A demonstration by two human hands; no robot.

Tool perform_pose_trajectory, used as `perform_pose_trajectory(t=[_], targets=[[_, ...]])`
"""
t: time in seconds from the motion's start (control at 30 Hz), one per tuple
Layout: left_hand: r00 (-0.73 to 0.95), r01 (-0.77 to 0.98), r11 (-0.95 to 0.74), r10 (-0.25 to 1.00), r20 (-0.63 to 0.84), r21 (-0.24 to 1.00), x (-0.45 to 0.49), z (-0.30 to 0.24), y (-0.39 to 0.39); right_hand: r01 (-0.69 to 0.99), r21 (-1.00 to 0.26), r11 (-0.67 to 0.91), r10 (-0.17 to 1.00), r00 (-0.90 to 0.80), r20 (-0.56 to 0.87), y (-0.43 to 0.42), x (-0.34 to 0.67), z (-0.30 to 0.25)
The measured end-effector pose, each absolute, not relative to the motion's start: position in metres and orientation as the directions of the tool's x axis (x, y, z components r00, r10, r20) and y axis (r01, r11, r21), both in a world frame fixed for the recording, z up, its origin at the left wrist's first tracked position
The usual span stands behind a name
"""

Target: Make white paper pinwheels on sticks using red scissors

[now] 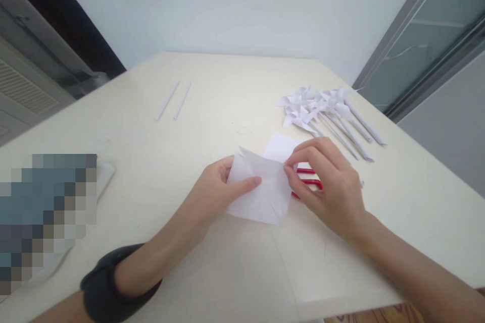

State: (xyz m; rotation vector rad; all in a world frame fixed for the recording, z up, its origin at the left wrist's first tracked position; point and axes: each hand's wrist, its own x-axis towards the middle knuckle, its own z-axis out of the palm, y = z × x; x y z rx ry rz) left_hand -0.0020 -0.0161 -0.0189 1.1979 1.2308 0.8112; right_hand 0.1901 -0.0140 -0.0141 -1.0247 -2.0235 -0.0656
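Observation:
A square white sheet of paper [261, 197], with slits running in from its corners, is held up above the table. My left hand [223, 186] grips it from the left, thumb lying on its face and fingers behind. At the sheet's upper right corner, my right hand [326, 181] pinches the paper between thumb and fingertips. Behind the right hand lies a red-handled tool [312, 181], mostly hidden; its kind cannot be made out. Another piece of white paper [278, 145] rests on the table just beyond the held sheet.
Several white paper pinwheels [303, 106] on rolled paper sticks lie in a heap at the back right. Two loose paper sticks [167, 102] lie at the back left. A blurred-out object [45, 212] sits at the left edge. A wall [242, 5] bounds the table's far side.

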Motion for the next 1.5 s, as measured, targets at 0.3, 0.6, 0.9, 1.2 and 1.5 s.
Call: perform_pose_trajectory(t=[0.3, 0.6, 0.9, 1.2, 1.5], targets=[[0.139, 0.129, 0.174, 0.971, -0.192, 0.976, 0.003, -0.019, -0.021, 0.671, 0.001, 0.741, 0.477, -0.528, 0.702, -0.022, 0.180, -0.023], [0.152, 0.047, 0.131, 0.979, -0.137, 0.990, 0.005, -0.017, -0.023, 0.686, 0.022, 0.727, 0.491, -0.542, 0.682, -0.018, 0.183, -0.026], [0.177, -0.084, 0.166, 0.973, -0.149, 0.983, -0.002, -0.016, -0.020, 0.618, -0.263, 0.741, 0.622, -0.482, 0.617, -0.019, 0.185, -0.024], [0.194, -0.027, 0.214, 0.959, -0.205, 0.976, 0.000, -0.017, -0.020, 0.609, -0.446, 0.655, 0.740, -0.400, 0.541, -0.019, 0.183, -0.024], [0.168, 0.038, 0.222, 0.960, -0.226, 0.974, -0.002, -0.017, -0.019, 0.594, -0.555, 0.583, 0.804, -0.322, 0.501, -0.013, 0.189, -0.019]])
